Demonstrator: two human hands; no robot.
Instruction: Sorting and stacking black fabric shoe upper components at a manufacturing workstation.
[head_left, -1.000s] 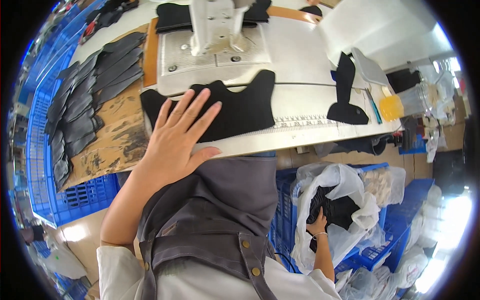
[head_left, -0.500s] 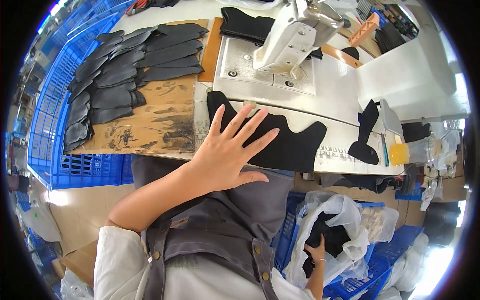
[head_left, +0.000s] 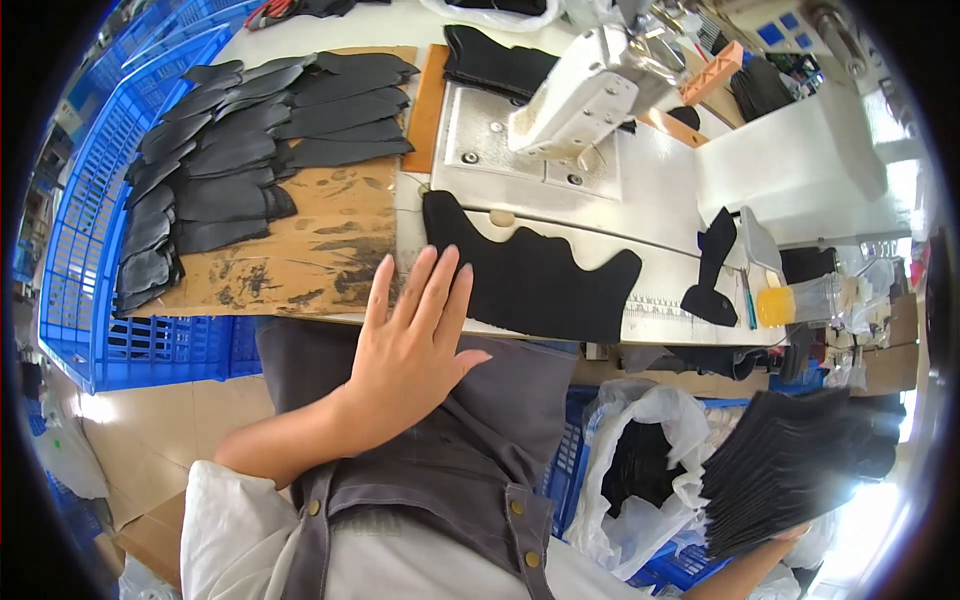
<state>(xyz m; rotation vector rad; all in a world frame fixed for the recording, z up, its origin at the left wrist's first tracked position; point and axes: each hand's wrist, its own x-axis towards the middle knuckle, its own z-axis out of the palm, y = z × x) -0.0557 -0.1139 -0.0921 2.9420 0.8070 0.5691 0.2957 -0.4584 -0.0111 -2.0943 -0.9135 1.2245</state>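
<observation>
My left hand (head_left: 405,365) is flat, its fingers stretched out and thumb apart, with nothing in it. Its fingertips reach the left end of a black wavy-edged fabric piece (head_left: 545,280) lying along the table's front edge. Low on the right, my right hand (head_left: 793,535) holds a thick stack of black cut pieces (head_left: 790,465) from below; most of its fingers are hidden behind the stack. To the left of that stack, a white plastic bag (head_left: 685,405) stands open with more black material (head_left: 640,465) inside.
A white sewing machine (head_left: 585,95) stands at the table's back. Overlapping dark pieces (head_left: 230,140) cover a brown board (head_left: 330,230) beside a blue crate (head_left: 85,260). A narrow black piece (head_left: 715,275), a teal-handled tool (head_left: 748,300) and a yellow-capped bottle (head_left: 800,302) lie at the right.
My right hand has come out of the bag and moved right and up with the stack of black pieces. My left hand has slid left and back, off the middle of the wavy-edged piece.
</observation>
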